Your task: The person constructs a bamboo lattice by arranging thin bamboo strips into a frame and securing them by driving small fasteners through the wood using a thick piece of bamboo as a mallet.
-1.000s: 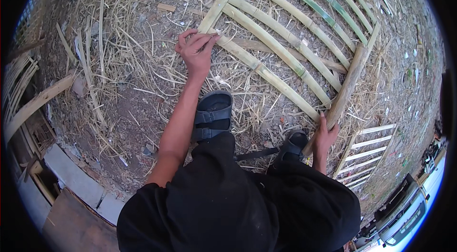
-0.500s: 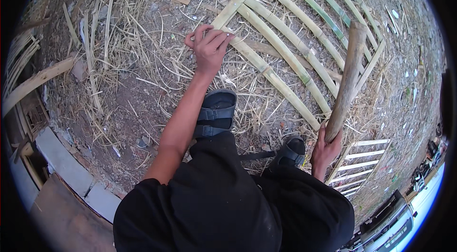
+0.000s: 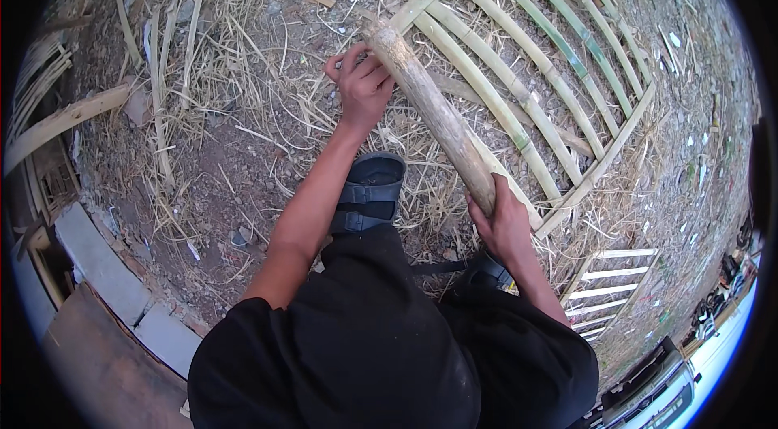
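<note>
My right hand (image 3: 504, 222) grips the lower end of a thick, worn wooden stick (image 3: 431, 111), which slants up and to the left over the ground. Its upper end is beside my left hand (image 3: 361, 86), whose fingers are curled down near the corner of a bamboo slat frame (image 3: 519, 72) lying flat on the straw-covered dirt. Whether the left hand clasps a slat or only presses on it I cannot tell. My left foot in a dark sandal (image 3: 369, 190) stands just below the left hand.
Loose straw and bamboo strips (image 3: 174, 48) litter the dirt at the left. A bent bamboo length (image 3: 69, 117) lies at the far left. A smaller slat frame (image 3: 612, 287) lies at the lower right. Concrete blocks (image 3: 101, 263) edge the lower left.
My right hand has swung the stick from upright at the frame's right side across to the left, so its top now lies beside my left hand. The left hand stays at the frame's corner.
</note>
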{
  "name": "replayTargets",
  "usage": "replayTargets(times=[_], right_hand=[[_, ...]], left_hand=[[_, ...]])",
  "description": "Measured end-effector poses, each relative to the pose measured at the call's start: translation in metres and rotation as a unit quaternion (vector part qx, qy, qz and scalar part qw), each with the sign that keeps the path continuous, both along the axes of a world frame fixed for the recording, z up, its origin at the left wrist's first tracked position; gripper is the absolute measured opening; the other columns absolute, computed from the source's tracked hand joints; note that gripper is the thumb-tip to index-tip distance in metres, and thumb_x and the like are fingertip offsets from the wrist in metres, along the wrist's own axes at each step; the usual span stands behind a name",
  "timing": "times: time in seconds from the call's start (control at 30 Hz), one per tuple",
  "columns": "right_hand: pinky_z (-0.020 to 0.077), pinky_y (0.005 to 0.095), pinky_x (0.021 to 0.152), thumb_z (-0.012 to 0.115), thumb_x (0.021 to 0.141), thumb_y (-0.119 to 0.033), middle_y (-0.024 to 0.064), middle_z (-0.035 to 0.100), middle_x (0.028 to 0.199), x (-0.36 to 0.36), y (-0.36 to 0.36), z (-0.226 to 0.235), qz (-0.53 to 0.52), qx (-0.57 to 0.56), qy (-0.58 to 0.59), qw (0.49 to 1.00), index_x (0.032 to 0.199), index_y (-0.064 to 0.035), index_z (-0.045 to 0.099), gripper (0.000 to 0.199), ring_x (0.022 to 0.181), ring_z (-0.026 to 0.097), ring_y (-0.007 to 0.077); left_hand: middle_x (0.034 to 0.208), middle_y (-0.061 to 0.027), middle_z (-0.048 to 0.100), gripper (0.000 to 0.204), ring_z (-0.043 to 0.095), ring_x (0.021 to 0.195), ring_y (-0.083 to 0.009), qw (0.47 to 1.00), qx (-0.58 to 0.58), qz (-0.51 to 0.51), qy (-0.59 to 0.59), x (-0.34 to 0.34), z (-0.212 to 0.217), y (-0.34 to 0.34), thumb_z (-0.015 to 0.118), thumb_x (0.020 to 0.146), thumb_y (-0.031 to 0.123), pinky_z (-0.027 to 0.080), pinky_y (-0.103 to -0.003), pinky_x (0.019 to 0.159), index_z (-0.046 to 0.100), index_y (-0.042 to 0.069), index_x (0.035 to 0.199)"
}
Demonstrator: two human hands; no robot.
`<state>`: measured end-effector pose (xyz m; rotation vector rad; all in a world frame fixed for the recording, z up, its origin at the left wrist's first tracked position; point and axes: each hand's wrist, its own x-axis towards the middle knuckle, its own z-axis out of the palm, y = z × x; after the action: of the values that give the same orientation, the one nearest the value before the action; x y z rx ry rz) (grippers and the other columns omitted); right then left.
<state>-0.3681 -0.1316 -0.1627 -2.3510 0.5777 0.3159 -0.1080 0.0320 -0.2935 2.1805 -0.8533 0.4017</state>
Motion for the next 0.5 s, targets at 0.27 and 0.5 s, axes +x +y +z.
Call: replayTargets(times=[0.27,0.5], right_hand=[[0.0543,0.0526,0.068,0.073,0.089,-0.024,0.0306,0.066,0.096,-0.004,0.006,-0.005,-0.010,0.025,-0.006,1.000,0.129,0.0002,0.047,0.053,0.081,0.067,0.0481],[0.0535,0.0522,0.065,0.072,0.090,-0.024,0.0297,0.066,0.094,0.004,0.009,0.009,-0.026,0.033,-0.062,0.997,0.127,0.0006,0.047,0.051,0.077,0.067,0.0468]], left_hand=[[0.085,0.0041,0.071,0.009,0.061,0.112,-0.0217,1.000,0.001,0.008,0.007,0.001,-0.001,0.004,0.081,0.070,0.013,0.026,-0.046,0.101,0.077,0.014,0.078],[0.086,0.0044,0.072,0.010,0.061,0.112,-0.0215,1.000,0.001,0.002,0.009,0.002,0.001,0.003,0.082,0.071,0.013,0.027,-0.046,0.100,0.078,0.014,0.080]])
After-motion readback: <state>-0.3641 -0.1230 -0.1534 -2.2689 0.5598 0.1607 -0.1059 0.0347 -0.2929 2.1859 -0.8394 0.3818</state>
